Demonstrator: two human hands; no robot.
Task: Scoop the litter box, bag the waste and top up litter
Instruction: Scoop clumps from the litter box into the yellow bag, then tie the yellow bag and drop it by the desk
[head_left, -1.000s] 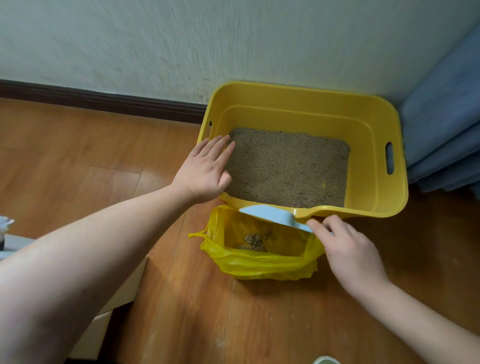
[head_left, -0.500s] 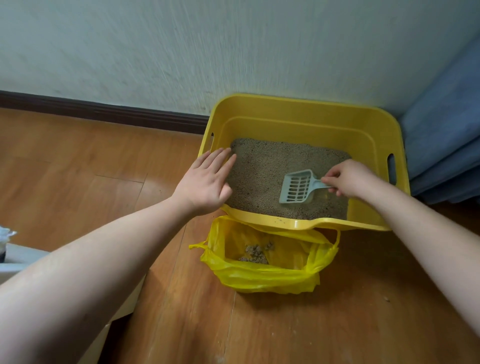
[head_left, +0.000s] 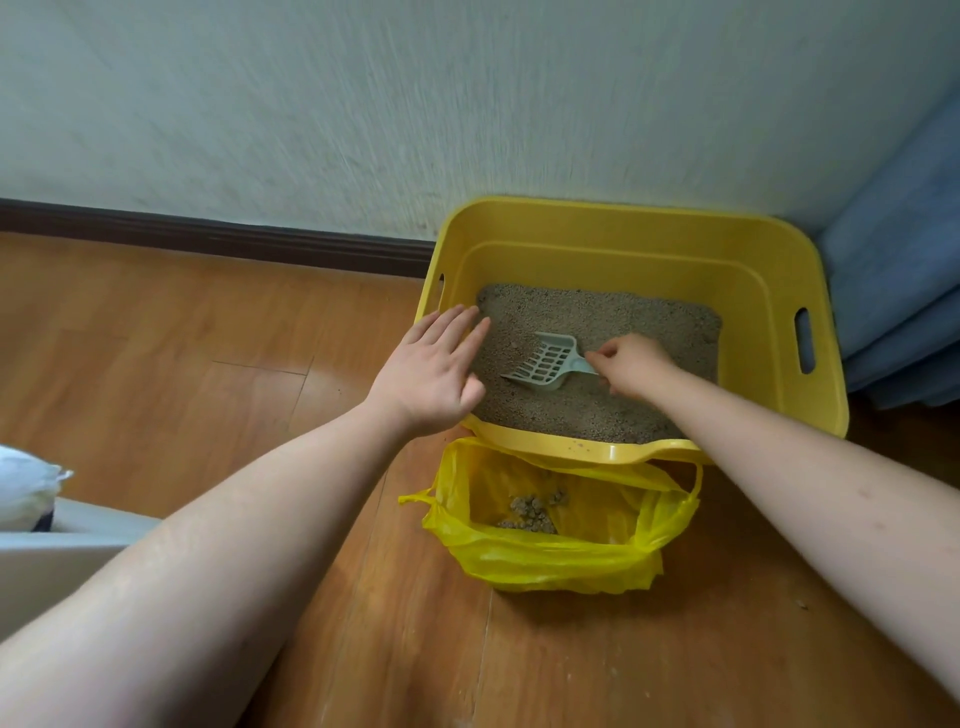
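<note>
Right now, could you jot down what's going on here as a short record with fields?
setting: wooden floor beside a wall
litter box: yellow, holds litter
scoop: pale slotted, head resting on the litter
right hand: fingers closed on the scoop's handle
left hand: open, flat on the box's near-left rim
waste bag: yellow, open, on the floor in front of the box
bag contents: a few clumps
</note>
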